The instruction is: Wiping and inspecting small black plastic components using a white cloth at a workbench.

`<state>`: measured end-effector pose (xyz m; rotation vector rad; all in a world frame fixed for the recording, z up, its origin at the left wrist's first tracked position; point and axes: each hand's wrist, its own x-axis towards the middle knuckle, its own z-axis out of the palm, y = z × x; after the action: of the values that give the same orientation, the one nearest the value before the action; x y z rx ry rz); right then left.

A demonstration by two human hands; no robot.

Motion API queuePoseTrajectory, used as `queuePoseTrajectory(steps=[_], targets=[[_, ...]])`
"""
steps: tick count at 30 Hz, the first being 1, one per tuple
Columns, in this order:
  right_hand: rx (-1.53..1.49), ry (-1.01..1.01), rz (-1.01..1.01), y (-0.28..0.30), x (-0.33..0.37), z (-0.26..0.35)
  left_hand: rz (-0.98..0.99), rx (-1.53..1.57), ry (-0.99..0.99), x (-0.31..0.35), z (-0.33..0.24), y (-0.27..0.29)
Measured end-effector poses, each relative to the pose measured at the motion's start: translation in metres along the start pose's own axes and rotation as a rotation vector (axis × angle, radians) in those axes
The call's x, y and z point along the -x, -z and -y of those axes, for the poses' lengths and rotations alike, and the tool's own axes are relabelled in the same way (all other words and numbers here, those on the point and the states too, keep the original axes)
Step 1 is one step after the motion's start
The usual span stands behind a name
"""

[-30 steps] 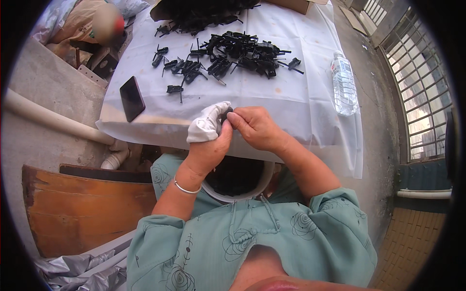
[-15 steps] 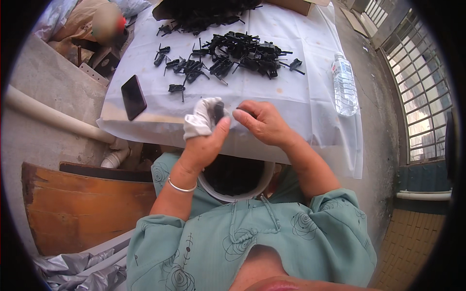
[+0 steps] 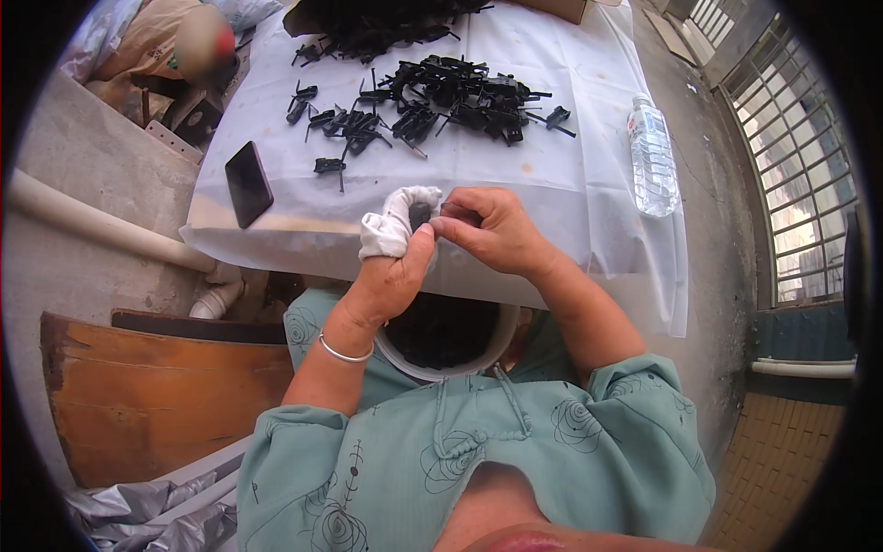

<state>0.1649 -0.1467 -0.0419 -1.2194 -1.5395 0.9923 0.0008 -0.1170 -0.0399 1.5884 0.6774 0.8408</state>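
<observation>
My left hand (image 3: 394, 276), its fingers covered by a white cloth (image 3: 384, 235), grips a small black plastic part (image 3: 419, 217) at the table's near edge. Thumb and fingers of my right hand (image 3: 501, 235) are pinched together right beside that part; what they hold, if anything, is too small and shaded to make out. Farther back on the table lies a loose pile of black plastic parts (image 3: 464, 97) with thin stems. A smaller cluster spreads to its left, and a single part (image 3: 328, 166) lies nearest to me. Below my hands, a white bucket (image 3: 505, 345) holds a dark mass of pieces.
White sheeting covers the table (image 3: 561, 202). A dark phone (image 3: 249, 185) lies at its left edge, a clear water bottle (image 3: 652, 161) at its right. A larger black heap (image 3: 386, 28) and a cardboard box (image 3: 555, 9) are at the back. An orange-brown board (image 3: 166, 396) stands lower left.
My hands have come together: the right one moved slightly left until its fingertips met the part in my left hand. The left hand shifted a little right.
</observation>
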Motion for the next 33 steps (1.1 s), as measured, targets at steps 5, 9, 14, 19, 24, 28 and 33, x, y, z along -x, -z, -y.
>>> queuePoseTrajectory(steps=[5, 9, 14, 19, 24, 28, 33], targets=[[0.131, 0.19, 0.005, -0.003, -0.002, -0.002, -0.068, -0.029, -0.022, -0.002, 0.008, 0.0], [0.207, 0.281, -0.011, -0.015, -0.003, -0.005, -0.124, -0.266, -0.212, 0.0, 0.01, -0.005], [0.113, 0.155, 0.024, -0.027, -0.004, 0.004, -0.125, -0.438, -0.238, 0.009, 0.006, 0.0], [-0.09, -0.059, 0.284, -0.025, -0.011, 0.002, -0.132, -0.239, -0.007, 0.027, 0.005, 0.006], [0.588, -0.036, 0.046, 0.001, -0.045, -0.016, 0.133, -0.803, -0.254, 0.031, -0.005, 0.03], [0.977, 0.057, -0.201, -0.01, -0.082, -0.04, 0.046, -0.68, -0.23, 0.022, 0.001, 0.034], [1.076, 0.155, -0.146, -0.014, -0.051, -0.035, -0.344, -0.505, -0.308, 0.0, 0.012, 0.036]])
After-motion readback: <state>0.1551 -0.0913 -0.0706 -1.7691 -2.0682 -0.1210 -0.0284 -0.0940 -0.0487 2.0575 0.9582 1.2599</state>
